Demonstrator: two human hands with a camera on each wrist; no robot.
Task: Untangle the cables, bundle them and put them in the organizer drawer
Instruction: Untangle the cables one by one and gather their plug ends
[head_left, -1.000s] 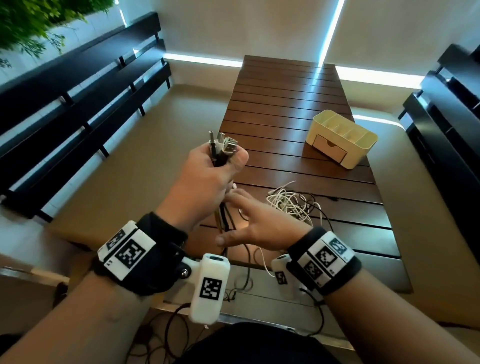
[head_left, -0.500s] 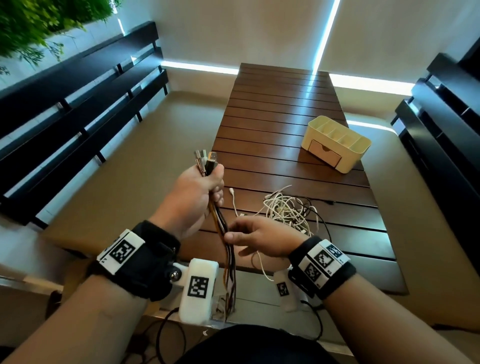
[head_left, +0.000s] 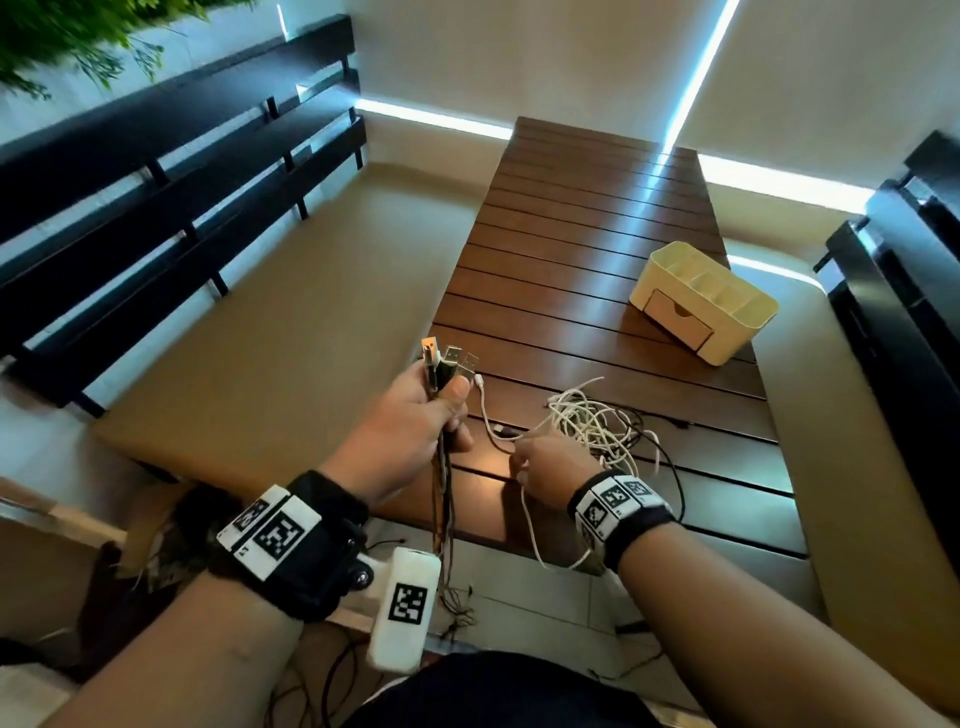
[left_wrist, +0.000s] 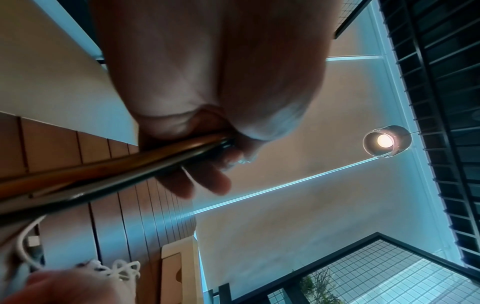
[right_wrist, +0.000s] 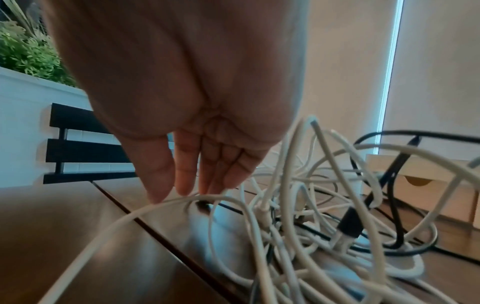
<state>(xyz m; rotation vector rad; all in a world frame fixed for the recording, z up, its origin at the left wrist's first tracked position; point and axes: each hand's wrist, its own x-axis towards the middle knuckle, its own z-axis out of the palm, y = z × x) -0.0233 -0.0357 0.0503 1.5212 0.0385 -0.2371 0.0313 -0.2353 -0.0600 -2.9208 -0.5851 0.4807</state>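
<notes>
My left hand grips a bundle of dark cables above the near left edge of the table; their USB plugs stick up from the fist and the rest hangs down past the edge. The left wrist view shows the fingers curled round this bundle. My right hand is low over the table with straight fingers touching a white cable of the white and black tangle. The cream organizer stands far right, its drawer shut.
The slatted brown table runs away from me. Black slatted benches stand at the left and at the right. More thin cables lie on the floor under the near table edge.
My right hand has let go of the dark bundle and moved right to the white cable by the tangle. My left hand still holds the bundle upright.
</notes>
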